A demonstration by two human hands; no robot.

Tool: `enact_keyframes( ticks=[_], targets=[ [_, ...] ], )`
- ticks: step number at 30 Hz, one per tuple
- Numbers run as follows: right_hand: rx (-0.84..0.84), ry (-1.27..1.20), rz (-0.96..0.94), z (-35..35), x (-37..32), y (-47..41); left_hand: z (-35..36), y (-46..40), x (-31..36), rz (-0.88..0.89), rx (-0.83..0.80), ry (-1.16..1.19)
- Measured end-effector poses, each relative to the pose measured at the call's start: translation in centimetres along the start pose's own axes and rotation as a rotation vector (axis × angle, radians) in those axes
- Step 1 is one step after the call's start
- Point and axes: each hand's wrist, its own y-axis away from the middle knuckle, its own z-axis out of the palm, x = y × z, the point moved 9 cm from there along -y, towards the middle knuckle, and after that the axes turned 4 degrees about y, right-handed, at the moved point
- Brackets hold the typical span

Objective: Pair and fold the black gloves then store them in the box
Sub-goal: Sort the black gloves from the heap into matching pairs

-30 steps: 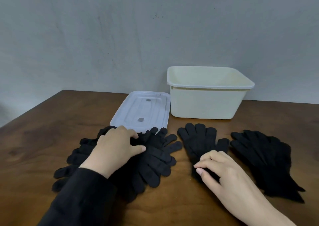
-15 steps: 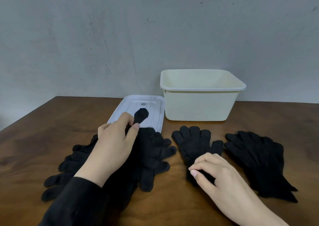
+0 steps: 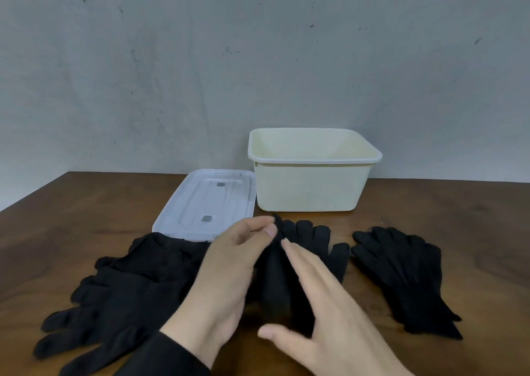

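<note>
Black gloves lie in three groups on the wooden table. A loose pile (image 3: 126, 286) sits at the left. In the middle, one glove (image 3: 309, 238) lies flat with its fingers pointing toward the box. My left hand (image 3: 226, 272) pinches the fingertip of a second black glove (image 3: 275, 278) and holds it over that middle glove. My right hand (image 3: 324, 312) rests flat and open on the middle gloves. A stacked pair (image 3: 401, 272) lies at the right. The cream box (image 3: 309, 186) stands open behind them, and nothing shows inside it.
The clear plastic lid (image 3: 206, 203) lies flat left of the box, its near edge under the pile. A grey wall stands close behind the table. The table's left edge runs diagonally at far left.
My left hand has lifted one glove out of the left pile and carried it right, over the middle glove. My right hand has spread flat from a curled pose.
</note>
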Motion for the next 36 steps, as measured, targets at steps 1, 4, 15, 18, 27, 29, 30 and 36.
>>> enact_keyframes(
  ticks=[1,4,15,18,27,29,30,36],
  targets=[
    [0.005,0.007,0.025,0.1,0.0,-0.2,0.6,0.2,-0.2,-0.007,-0.025,0.001],
    [0.146,-0.006,0.073,-0.6,0.7,-0.2,1.6,0.6,0.0,0.017,-0.080,0.030],
    [0.311,-0.140,0.186,-4.3,1.4,-0.1,3.3,1.4,0.5,0.095,-0.277,0.094],
    [0.319,-0.220,0.271,-8.7,1.7,-0.1,2.1,1.1,1.4,0.190,-0.136,-0.011],
    [0.156,-0.300,0.471,-14.8,5.6,-1.7,2.2,1.0,-0.1,0.284,-0.114,-0.747],
    [0.130,-0.291,0.476,-15.0,5.8,-2.1,3.4,1.1,-1.1,0.319,-0.239,-0.912],
    [0.130,-0.282,0.485,-15.3,5.9,-2.4,3.9,1.1,-1.7,0.333,-0.299,-0.963],
    [0.134,-0.155,0.475,-16.3,5.1,-3.7,3.9,0.7,-1.4,0.399,-0.266,-0.958]
  ],
)
